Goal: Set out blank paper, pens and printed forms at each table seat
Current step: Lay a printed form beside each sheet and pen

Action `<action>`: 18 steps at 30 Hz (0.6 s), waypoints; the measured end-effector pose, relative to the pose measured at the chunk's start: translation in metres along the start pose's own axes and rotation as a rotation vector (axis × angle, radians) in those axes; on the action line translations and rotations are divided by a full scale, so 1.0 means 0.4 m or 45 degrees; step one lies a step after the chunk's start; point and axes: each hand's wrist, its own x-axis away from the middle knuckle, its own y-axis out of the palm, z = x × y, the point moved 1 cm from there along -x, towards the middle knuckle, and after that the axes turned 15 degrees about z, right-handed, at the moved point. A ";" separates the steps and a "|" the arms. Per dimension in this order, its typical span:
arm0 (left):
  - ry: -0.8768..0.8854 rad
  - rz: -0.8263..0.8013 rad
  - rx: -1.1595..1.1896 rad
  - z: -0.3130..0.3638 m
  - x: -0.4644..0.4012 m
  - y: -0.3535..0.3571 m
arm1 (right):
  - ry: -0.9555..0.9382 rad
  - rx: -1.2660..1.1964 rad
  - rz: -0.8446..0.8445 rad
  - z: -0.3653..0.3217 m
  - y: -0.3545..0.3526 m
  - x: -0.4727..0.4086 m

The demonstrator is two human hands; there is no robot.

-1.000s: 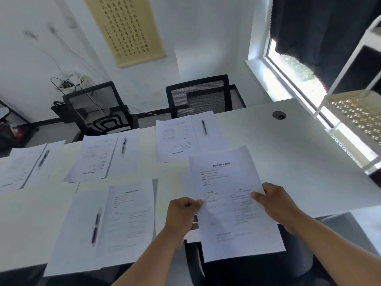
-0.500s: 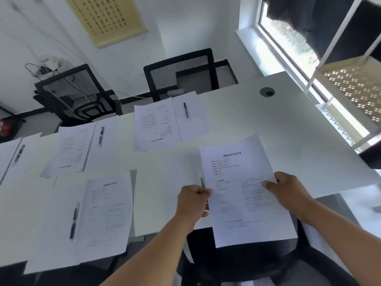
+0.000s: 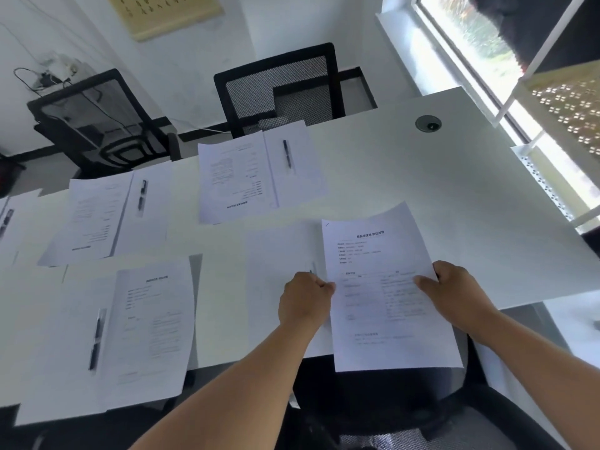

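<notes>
You hold the printed form (image 3: 386, 287) in both hands: a white sheet with a dark heading near its far edge, short lines of text beneath, and a fainter block of print across the middle. Your left hand (image 3: 305, 300) pinches its left edge, fingers curled and clamped on the paper; your right hand (image 3: 454, 290) grips the right edge, thumb lying on the printed face, the other fingers hidden beneath. The far end of the sheet curls slightly upward beyond your fingers, and the near end hangs past the table (image 3: 438, 190) edge toward you.

Just left of your left fingers lies a blank sheet (image 3: 282, 254) flat on the table, its right side going under the form. A thin dark tip shows at your left knuckles; whether it is a pen, you cannot tell.

Farther left of your left hand sits a finished set: a printed page (image 3: 152, 323) overlapping a blank page, with a pen (image 3: 96, 339) lying on the blank one. Beyond your fingers, across the table, another form-and-paper pair carries a far pen (image 3: 287, 154), before a black mesh chair (image 3: 279, 82).
</notes>
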 end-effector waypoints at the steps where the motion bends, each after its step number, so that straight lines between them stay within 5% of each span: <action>1: 0.009 0.011 -0.033 0.001 -0.007 0.005 | -0.022 0.028 -0.003 -0.003 0.006 -0.007; 18: 0.117 0.141 -0.352 0.003 -0.097 0.056 | -0.167 0.367 0.151 -0.033 0.087 -0.071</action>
